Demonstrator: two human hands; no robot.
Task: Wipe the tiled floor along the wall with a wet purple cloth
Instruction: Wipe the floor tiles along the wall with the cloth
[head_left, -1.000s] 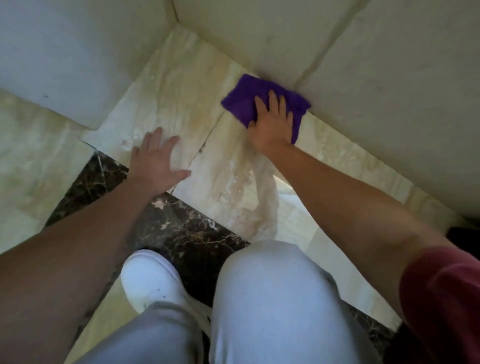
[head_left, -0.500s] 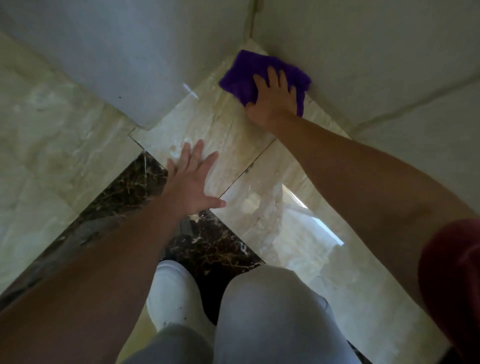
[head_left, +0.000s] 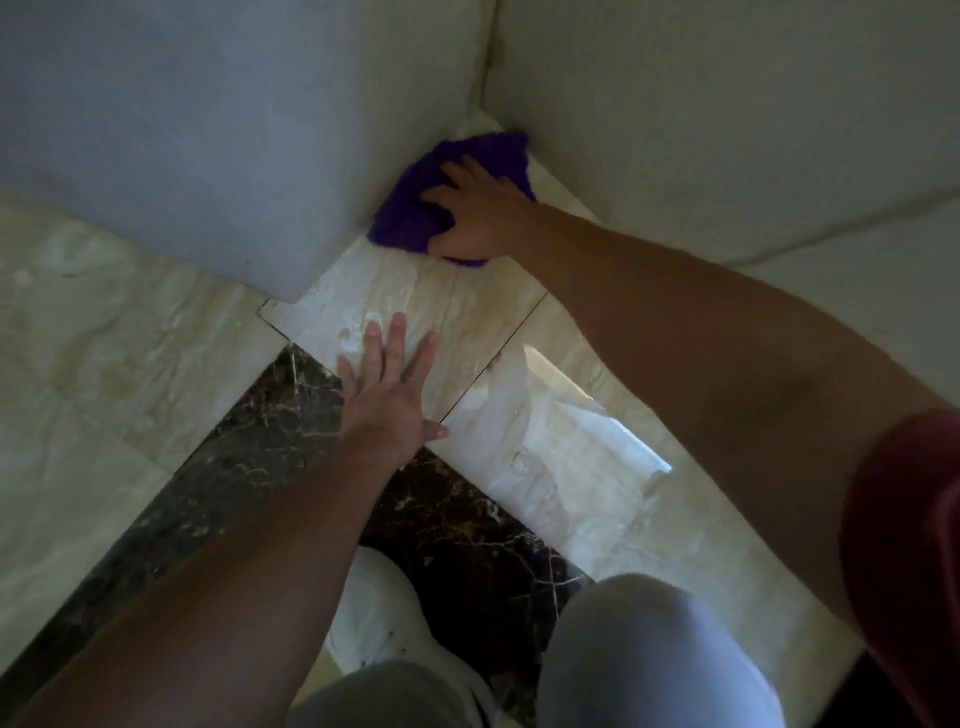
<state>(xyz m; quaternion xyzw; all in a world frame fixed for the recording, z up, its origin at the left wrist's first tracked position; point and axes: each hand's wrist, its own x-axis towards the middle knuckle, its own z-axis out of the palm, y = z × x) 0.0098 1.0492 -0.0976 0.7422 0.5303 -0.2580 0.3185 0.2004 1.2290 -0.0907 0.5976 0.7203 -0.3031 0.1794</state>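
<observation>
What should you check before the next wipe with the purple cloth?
1. Right hand is pressing the purple cloth: ok.
2. Cloth lies flat on the floor tile: ok.
3. Cloth reaches right into the corner where the walls meet: ok.
4. Left hand is spread flat on the floor for support, clear of the cloth: ok.
5. Tile nearer the knee shines, perhaps wet and slippery: cannot tell.
6. White shoe stands off the pale tiles being wiped: ok.
</observation>
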